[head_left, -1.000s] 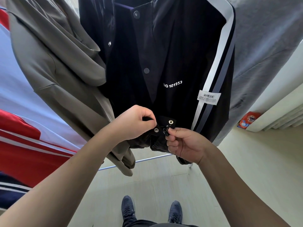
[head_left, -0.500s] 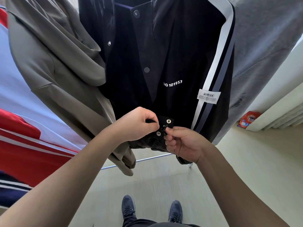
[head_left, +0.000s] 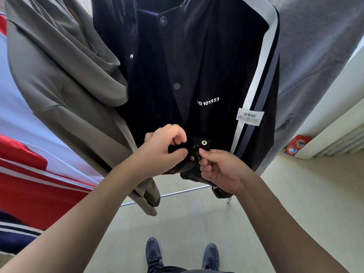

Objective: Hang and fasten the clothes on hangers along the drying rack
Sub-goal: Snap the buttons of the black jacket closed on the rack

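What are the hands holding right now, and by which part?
Both hold the dark jacket at its bottom hem: left hand pinches the left front edge, right hand the right edge beside the snaps.

The dark jacket (head_left: 206,75) reads "UG 101953" in white; its white sleeve label (head_left: 249,116) is headed "AYWTER".

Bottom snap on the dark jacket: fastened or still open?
Open. The snap's ring shows bare on the jacket's hem flap; the left hand and right hand pinch the two edges.
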